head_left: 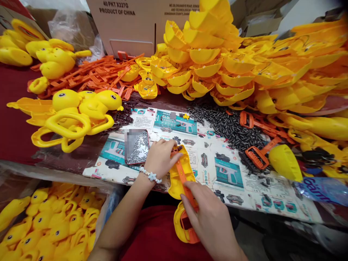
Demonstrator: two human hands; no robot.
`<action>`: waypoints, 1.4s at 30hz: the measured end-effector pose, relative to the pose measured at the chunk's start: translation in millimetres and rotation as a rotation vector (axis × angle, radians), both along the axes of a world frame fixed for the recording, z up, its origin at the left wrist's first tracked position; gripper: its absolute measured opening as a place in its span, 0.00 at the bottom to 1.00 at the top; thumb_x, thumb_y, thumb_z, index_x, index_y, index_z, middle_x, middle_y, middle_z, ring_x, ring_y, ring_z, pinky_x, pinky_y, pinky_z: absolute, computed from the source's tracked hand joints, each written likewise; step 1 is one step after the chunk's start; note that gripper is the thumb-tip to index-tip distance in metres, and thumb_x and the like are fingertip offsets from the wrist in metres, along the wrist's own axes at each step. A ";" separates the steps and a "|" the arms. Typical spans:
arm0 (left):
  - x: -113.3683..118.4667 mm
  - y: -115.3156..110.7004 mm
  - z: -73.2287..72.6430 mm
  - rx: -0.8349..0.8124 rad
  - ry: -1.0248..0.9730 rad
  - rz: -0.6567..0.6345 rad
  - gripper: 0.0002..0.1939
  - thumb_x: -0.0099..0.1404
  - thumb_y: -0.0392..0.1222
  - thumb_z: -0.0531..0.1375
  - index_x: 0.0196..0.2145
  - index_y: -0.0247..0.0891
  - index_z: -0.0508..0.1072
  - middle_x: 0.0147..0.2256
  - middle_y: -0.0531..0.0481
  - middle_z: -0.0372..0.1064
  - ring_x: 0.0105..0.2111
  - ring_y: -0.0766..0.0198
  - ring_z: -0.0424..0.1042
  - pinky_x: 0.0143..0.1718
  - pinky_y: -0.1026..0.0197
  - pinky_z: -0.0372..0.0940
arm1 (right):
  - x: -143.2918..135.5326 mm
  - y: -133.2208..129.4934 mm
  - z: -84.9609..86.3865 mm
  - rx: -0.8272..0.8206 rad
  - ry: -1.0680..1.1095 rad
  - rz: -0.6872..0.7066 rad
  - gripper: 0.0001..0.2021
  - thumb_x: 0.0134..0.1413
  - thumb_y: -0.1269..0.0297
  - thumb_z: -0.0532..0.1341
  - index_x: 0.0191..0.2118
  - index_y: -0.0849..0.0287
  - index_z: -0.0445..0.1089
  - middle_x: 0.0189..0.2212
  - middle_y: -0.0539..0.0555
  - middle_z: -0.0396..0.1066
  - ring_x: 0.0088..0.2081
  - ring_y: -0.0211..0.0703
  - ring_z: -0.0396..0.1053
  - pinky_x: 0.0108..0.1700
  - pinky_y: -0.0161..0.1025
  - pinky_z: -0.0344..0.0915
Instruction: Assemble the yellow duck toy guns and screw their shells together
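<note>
Nearest, the loop (178, 225) at the shell's near end hangs over the lap, w/ the R hand (210, 215) just above it. The R hand grasps the shell (188, 159) at its thin part, thumb side on the orange bar (181, 172) that lies along the inside. The shell's far end is over the counter (62, 159) edge; can't tell if it touches. There the L hand (160, 156) seems to pinch a small dark bit (178, 149) b/w thumb and finger.

The shell looks like hard, thin plastic: prob light, stiff, a bit slick. Prob won't break easily, but the thin ribs inside may snap if pushed hard. The bar looks flat and may bend a bit, or slide out if tipped. Best hold: the thin part or loop, open side up, w/ a thumb on the bar. The dark bit is tiny, so fingertips only; easy to drop.

Past the L hand, a tray of screws (140, 149) sits on the card (252, 181). Farther, black bits (231, 127), then more shells (206, 54) in a big pile, and a box (130, 32) at the back.
</note>
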State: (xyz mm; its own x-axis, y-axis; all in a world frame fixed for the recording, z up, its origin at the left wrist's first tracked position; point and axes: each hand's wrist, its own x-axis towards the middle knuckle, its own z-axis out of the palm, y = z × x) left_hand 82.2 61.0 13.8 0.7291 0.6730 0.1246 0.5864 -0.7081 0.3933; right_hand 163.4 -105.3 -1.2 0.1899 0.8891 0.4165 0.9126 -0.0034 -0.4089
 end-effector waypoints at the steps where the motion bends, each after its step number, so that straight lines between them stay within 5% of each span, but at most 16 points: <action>1: 1.2 0.8 -0.9 0.004 -0.011 0.001 0.09 0.64 0.44 0.59 0.38 0.36 0.70 0.35 0.46 0.73 0.40 0.53 0.70 0.42 0.51 0.64 | 1.0 -2.2 -0.1 -0.004 0.005 -0.003 0.07 0.62 0.69 0.51 0.42 0.60 0.65 0.35 0.56 0.71 0.34 0.45 0.69 0.33 0.40 0.67; 6: 1.8 -1.9 -5.5 -0.044 -0.054 0.031 0.09 0.63 0.42 0.60 0.39 0.35 0.72 0.35 0.46 0.72 0.40 0.55 0.68 0.42 0.54 0.64 | 4.1 -5.7 -3.6 -0.037 0.125 0.086 0.06 0.59 0.73 0.52 0.34 0.60 0.65 0.32 0.54 0.66 0.33 0.42 0.65 0.34 0.38 0.65; 10: -7.5 -14.0 0.5 -0.127 0.049 -0.193 0.07 0.64 0.41 0.60 0.34 0.36 0.74 0.32 0.48 0.73 0.38 0.55 0.67 0.40 0.55 0.65 | -1.6 -16.3 -10.6 -0.126 0.156 0.287 0.10 0.58 0.75 0.51 0.28 0.60 0.64 0.27 0.53 0.64 0.30 0.42 0.62 0.31 0.38 0.63; 15: -19.2 -23.8 -0.6 -0.087 0.028 -0.267 0.08 0.65 0.39 0.58 0.39 0.35 0.74 0.37 0.46 0.74 0.40 0.56 0.68 0.43 0.54 0.66 | 13.8 -20.0 -9.0 -0.082 0.246 0.455 0.08 0.60 0.72 0.53 0.35 0.59 0.68 0.30 0.52 0.69 0.32 0.40 0.65 0.34 0.37 0.64; 17: -18.9 -18.5 -4.4 -0.067 0.028 -0.214 0.08 0.66 0.39 0.57 0.38 0.35 0.75 0.36 0.46 0.74 0.39 0.57 0.70 0.41 0.55 0.66 | 37.6 -0.5 -3.6 -0.028 0.258 0.364 0.08 0.62 0.70 0.53 0.38 0.60 0.69 0.32 0.53 0.71 0.35 0.39 0.67 0.37 0.35 0.65; 19: -16.1 -10.6 -6.6 -0.022 0.039 -0.139 0.08 0.66 0.40 0.58 0.38 0.34 0.75 0.35 0.46 0.74 0.38 0.56 0.71 0.39 0.56 0.67 | 67.4 32.8 0.9 -0.099 0.122 0.083 0.09 0.62 0.69 0.52 0.35 0.60 0.69 0.32 0.54 0.71 0.36 0.40 0.68 0.41 0.35 0.65; 23: -10.0 -1.7 -3.7 0.055 0.079 -0.054 0.08 0.66 0.41 0.58 0.38 0.36 0.76 0.34 0.47 0.75 0.37 0.57 0.72 0.36 0.59 0.66 | 121.0 115.7 0.6 -0.252 0.035 -0.236 0.11 0.55 0.75 0.54 0.42 0.71 0.70 0.42 0.70 0.69 0.47 0.59 0.66 0.49 0.50 0.62; 28: -9.3 -5.3 -0.5 0.037 0.110 -0.031 0.09 0.66 0.41 0.58 0.39 0.36 0.76 0.35 0.46 0.76 0.38 0.57 0.72 0.36 0.58 0.66 | 150.4 173.8 -9.4 -0.335 0.072 -0.405 0.10 0.50 0.78 0.54 0.36 0.71 0.71 0.38 0.70 0.71 0.42 0.58 0.68 0.46 0.49 0.62; 32: -9.7 -6.2 -2.7 0.006 0.103 -0.024 0.10 0.67 0.42 0.57 0.38 0.36 0.76 0.35 0.46 0.76 0.39 0.55 0.72 0.38 0.56 0.66 | 151.2 156.7 -10.6 -0.299 0.174 -0.369 0.08 0.45 0.79 0.56 0.31 0.68 0.71 0.31 0.64 0.72 0.37 0.54 0.70 0.44 0.49 0.64; 38: -7.7 -7.0 -2.5 0.022 0.108 -0.003 0.11 0.67 0.45 0.57 0.36 0.36 0.76 0.34 0.47 0.76 0.39 0.55 0.71 0.38 0.56 0.66 | 109.5 82.1 -1.3 -0.078 0.432 0.001 0.05 0.51 0.67 0.58 0.34 0.60 0.70 0.32 0.53 0.72 0.33 0.40 0.71 0.39 0.37 0.69; 42: -5.5 -9.4 0.2 0.034 0.138 0.014 0.12 0.67 0.45 0.57 0.35 0.36 0.76 0.33 0.47 0.76 0.38 0.56 0.71 0.37 0.58 0.65 | 80.0 55.9 -2.2 -0.001 0.504 0.165 0.03 0.54 0.68 0.58 0.33 0.59 0.69 0.31 0.51 0.70 0.31 0.36 0.70 0.33 0.32 0.69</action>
